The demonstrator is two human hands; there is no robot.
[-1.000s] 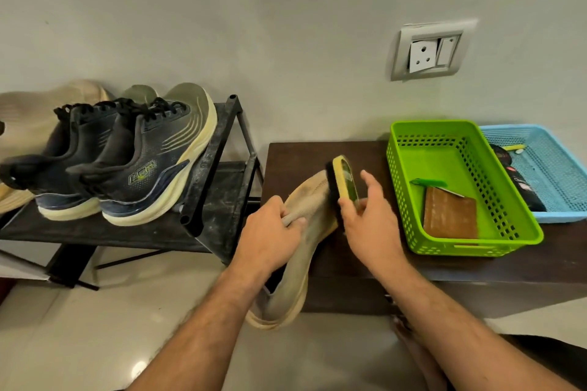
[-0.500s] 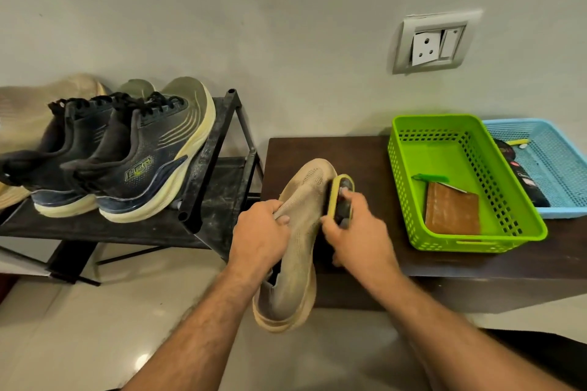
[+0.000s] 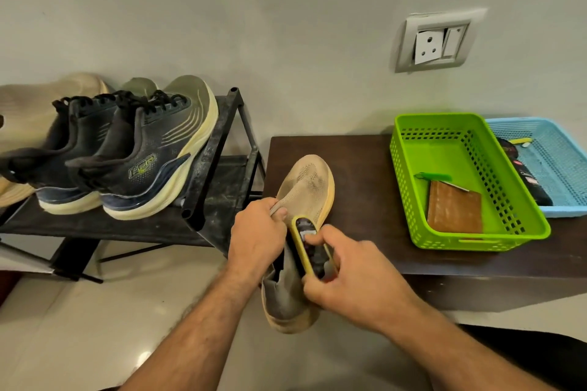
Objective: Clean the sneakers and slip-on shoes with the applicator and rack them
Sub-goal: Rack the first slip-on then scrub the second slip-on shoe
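Gripping beige slip-on shoe [image 3: 306, 190] at its collar with left hand [image 3: 256, 238], toe resting on bench [image 3: 359, 168]. Pinching yellow-rimmed applicator [image 3: 309, 246] against shoe's side, right hand [image 3: 352, 273] fingers curled round it.

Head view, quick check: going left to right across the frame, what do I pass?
Beige shoe on the rack → pair of dark sneakers → rack end frame → left hand → applicator → right hand → green basket → blue basket.
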